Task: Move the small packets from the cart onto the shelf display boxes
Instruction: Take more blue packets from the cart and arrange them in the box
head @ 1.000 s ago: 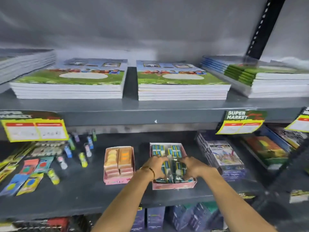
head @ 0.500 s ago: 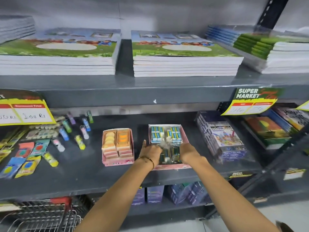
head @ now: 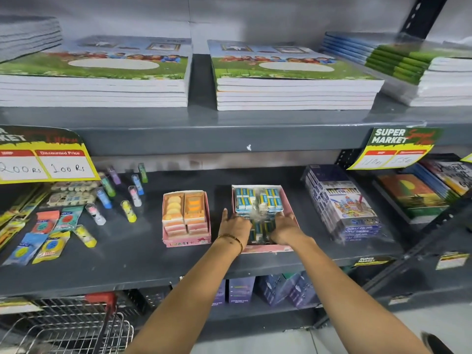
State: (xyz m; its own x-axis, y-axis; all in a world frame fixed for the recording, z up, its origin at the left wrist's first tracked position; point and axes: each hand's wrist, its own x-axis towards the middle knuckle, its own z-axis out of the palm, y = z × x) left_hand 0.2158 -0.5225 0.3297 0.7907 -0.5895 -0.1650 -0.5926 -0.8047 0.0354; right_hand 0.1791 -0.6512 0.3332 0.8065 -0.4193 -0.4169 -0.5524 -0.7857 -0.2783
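Pink card forms the eraser box (head: 186,242) seen just left of the left hand (head: 235,226). That hand is laid flat, fingers spread, on blue small packets (head: 258,227) inside the pink display box (head: 287,200). Beyond the packets, the right hand (head: 284,226) is likewise pressed down open on them.

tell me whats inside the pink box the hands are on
The pink box holds small blue-and-white packets in rows. The left hand and right hand cover its middle and front.
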